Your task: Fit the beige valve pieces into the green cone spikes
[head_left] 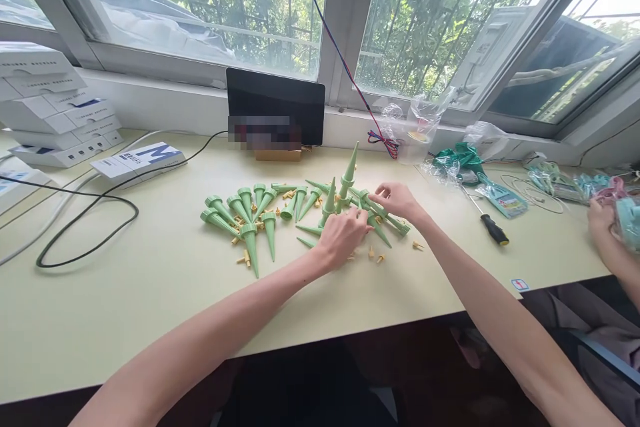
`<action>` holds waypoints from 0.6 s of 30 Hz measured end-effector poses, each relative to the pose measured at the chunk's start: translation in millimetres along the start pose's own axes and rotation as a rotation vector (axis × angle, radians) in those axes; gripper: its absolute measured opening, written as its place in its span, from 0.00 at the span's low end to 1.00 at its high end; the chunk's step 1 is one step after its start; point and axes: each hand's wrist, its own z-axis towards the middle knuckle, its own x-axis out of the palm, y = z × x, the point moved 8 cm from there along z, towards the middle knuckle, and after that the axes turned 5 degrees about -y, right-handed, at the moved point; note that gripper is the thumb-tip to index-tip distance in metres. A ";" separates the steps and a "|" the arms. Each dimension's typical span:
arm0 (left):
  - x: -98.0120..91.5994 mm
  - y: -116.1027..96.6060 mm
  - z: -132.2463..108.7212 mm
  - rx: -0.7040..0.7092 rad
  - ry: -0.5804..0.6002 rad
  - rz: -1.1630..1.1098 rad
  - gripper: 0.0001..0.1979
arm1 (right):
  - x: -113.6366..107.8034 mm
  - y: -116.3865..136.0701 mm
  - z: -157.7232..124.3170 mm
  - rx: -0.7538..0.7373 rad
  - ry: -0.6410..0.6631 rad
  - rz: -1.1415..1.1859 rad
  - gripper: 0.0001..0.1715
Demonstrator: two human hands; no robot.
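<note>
A heap of green plastic spike cones [260,210] lies on the pale table [150,293], with small tan plastic pieces [373,255] scattered among them. A few cones [346,180] stand upright near the middle. My left hand [343,237] rests knuckles up at the heap, fingers curled and pinched together on something I cannot make out. My right hand [397,200] is just right of it, fingers bent and touching a lying green cone [385,217].
A dark tablet [275,110] leans on the window sill. White boxes [55,107] are stacked far left, with a black cable [90,213] looping in front. A black-handled screwdriver [493,227] and plastic bags [450,160] lie right. Another person's hand [603,223] is at the right edge.
</note>
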 end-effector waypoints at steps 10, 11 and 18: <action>-64.9 67.5 -51.5 0.263 -0.400 -0.164 0.15 | -39.5 -64.8 -99.8 0.067 -0.032 -0.104 0.15; -63.8 78.5 -55.0 0.235 -0.375 -0.168 0.15 | -37.8 -68.7 -108.4 0.077 -0.030 -0.096 0.16; -36.7 103.4 -66.1 0.094 -0.064 -0.277 0.15 | -9.4 -62.6 -140.1 0.064 -0.043 0.043 0.11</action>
